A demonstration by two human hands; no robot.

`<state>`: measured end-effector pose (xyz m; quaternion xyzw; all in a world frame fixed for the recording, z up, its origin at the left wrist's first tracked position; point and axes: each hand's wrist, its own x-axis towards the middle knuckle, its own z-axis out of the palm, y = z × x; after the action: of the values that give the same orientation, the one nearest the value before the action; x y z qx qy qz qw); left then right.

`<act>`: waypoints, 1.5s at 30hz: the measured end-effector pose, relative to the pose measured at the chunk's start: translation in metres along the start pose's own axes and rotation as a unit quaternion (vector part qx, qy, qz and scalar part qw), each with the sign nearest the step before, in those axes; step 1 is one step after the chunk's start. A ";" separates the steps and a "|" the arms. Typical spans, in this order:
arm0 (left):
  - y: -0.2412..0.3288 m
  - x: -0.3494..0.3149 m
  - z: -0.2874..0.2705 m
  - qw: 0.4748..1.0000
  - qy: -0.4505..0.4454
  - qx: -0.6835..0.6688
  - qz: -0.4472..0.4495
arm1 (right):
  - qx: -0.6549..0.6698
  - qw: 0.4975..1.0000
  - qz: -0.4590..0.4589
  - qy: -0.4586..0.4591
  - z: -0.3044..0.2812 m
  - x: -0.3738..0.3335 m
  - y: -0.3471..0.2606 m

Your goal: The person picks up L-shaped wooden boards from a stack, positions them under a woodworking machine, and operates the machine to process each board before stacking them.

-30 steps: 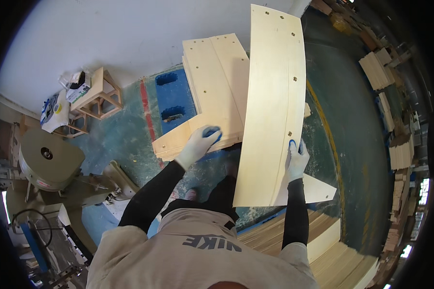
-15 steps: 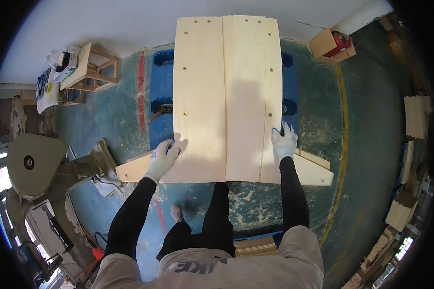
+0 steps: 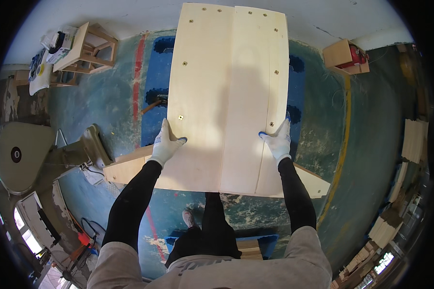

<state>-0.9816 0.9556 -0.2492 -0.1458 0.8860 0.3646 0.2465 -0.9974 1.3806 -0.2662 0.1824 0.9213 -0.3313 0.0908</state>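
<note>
A large pale wooden panel (image 3: 197, 96) lies in front of me, with a lengthwise seam near its middle and a thinner line near its right side. Small brass-coloured fittings dot its borders. My left hand (image 3: 166, 145), in a white glove with blue fingertips, grips the panel's left edge, thumb flat on top. On the opposite edge my right hand (image 3: 278, 144) grips in the same way, thumb on the face. The fingers under both edges are hidden. Tapered wooden pieces jut out beneath on the left (image 3: 125, 169) and right (image 3: 313, 183).
Below the panel is a blue pallet (image 3: 155, 67) on a green floor. A beige machine (image 3: 24, 156) stands at left, near a wooden stand (image 3: 74, 50) with items on it. At far right are a boxed red extinguisher (image 3: 356, 55) and stacked wood (image 3: 414, 139).
My hands have gone from resting loosely near the panel's sides to gripping both edges. The panel sits slightly tilted and larger in view, its near edge lower. My view has shifted a little.
</note>
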 end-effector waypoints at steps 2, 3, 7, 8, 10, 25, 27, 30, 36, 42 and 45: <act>0.001 0.000 -0.006 1.000 0.021 0.011 0.014 | -0.022 1.000 0.003 -0.003 -0.001 0.005 -0.013; -0.006 0.000 -0.008 0.999 0.043 0.020 0.020 | -0.039 0.999 0.006 -0.011 0.003 0.010 -0.021; -0.036 -0.055 0.002 0.982 0.175 0.021 0.068 | -0.059 0.997 -0.050 0.024 0.019 -0.011 -0.039; -0.033 -0.095 -0.001 0.971 0.217 -0.017 0.096 | -0.012 0.996 -0.075 0.038 0.021 -0.032 -0.056; -0.026 -0.177 -0.001 0.947 0.275 -0.069 0.151 | 0.095 0.989 -0.096 0.054 0.011 -0.090 -0.090; -0.301 -0.848 0.183 0.512 0.628 -0.180 -0.559 | 0.017 0.771 -0.212 -0.600 0.153 -0.545 -0.208; -0.314 -0.928 0.248 0.411 0.591 -0.192 -0.667 | -0.055 0.711 -0.238 -0.659 0.174 -0.614 -0.197; -0.308 -1.000 0.346 0.341 0.481 -0.262 -0.764 | -0.171 0.602 -0.245 -0.740 0.188 -0.737 -0.181; -0.294 -0.980 0.362 0.362 0.529 -0.247 -0.726 | -0.225 0.485 -0.151 -0.831 0.202 -0.897 -0.086; -0.259 -0.923 0.318 0.387 0.567 -0.265 -0.677 | -0.181 0.562 0.139 -0.795 0.194 -0.878 -0.046; -0.273 -0.920 0.278 0.428 0.583 -0.272 -0.635 | -0.132 0.542 0.065 -0.828 0.187 -0.882 -0.103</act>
<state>-0.0014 1.0383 -0.0766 -0.9044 0.3310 0.1557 -0.2197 -0.2205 0.9436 -0.0956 -0.1273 0.4558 -0.2025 0.8573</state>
